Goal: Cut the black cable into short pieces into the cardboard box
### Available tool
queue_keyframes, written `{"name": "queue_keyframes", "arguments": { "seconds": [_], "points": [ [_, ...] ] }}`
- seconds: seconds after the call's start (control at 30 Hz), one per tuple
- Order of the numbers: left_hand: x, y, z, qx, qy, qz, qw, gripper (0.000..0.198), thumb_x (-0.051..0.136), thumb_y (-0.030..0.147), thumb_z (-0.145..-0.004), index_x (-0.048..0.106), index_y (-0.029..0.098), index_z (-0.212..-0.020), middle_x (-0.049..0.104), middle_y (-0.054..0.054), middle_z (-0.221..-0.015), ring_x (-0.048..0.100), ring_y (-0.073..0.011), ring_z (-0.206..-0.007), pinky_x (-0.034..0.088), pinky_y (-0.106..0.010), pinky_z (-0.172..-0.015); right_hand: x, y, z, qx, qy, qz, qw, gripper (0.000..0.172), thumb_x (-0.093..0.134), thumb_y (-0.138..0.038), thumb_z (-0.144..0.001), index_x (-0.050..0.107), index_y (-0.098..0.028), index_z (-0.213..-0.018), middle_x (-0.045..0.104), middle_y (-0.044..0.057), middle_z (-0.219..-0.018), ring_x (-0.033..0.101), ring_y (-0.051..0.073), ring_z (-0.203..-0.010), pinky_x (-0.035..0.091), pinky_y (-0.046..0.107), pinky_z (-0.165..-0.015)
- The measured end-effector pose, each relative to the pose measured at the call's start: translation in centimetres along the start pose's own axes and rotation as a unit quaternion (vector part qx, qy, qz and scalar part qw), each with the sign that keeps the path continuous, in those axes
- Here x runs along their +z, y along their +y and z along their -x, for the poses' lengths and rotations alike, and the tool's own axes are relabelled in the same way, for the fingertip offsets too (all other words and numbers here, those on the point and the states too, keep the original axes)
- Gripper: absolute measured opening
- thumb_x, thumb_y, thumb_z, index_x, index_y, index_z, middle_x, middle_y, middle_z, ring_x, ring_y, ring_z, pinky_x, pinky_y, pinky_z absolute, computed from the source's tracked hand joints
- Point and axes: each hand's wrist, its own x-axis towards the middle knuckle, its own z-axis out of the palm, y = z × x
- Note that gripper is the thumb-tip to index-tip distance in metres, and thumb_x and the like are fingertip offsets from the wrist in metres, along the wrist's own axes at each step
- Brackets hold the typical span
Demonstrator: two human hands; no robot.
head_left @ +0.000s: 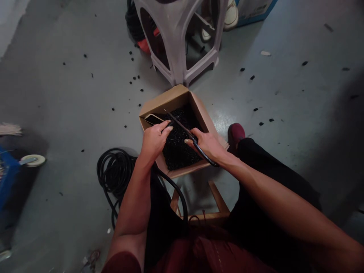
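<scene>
My left hand is closed in a pinch on a black hose, whose end pokes out near the fingertips. The hose loops down past my left forearm and over my lap. In my right hand is a pair of scissors with long dark blades and black handles. The blades point up and left, close to the hose end; whether they touch it I cannot tell. Both hands are above an open cardboard box, which holds a heap of small black cut pieces.
A coil of black hose lies on the floor at left. A pale plastic stool stands just beyond the box. Several black bits are scattered over the floor. A blue wheeled object is at far left, and another person's shoe shows behind the stool.
</scene>
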Motion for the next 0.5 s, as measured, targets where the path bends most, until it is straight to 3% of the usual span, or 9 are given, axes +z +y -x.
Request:
{"name": "queue_keyframes", "arguments": {
  "seconds": [0.3, 0.5],
  "points": [
    [0.2, -0.7, -0.1, -0.008, -0.026, -0.027, 0.999, 0.032, 0.050, 0.029, -0.089, 0.070, 0.024, -0.113, 0.072, -0.006, -0.112, 0.065, -0.0239, -0.106, 0.047, -0.036, -0.094, 0.4, -0.1, 0.0, 0.013, -0.028, 0.008, 0.999, 0.031, 0.042, -0.051, -0.089, 0.052, -0.023, -0.095, 0.062, 0.006, -0.070, 0.058, 0.023, -0.065, 0.029, 0.027, -0.055],
    [0.6, -1.9, -0.2, -0.009, -0.047, -0.076, 0.996, 0.028, 0.051, 0.029, -0.088, 0.073, 0.025, -0.105, 0.075, -0.006, -0.101, 0.067, -0.0236, -0.099, 0.048, -0.033, -0.088, 1.9, 0.4, 0.0, 0.006, -0.040, 0.009, 0.999, 0.028, 0.042, -0.048, -0.090, 0.054, -0.023, -0.089, 0.066, 0.007, -0.074, 0.063, 0.025, -0.071, 0.030, 0.027, -0.057]
  ]
}}
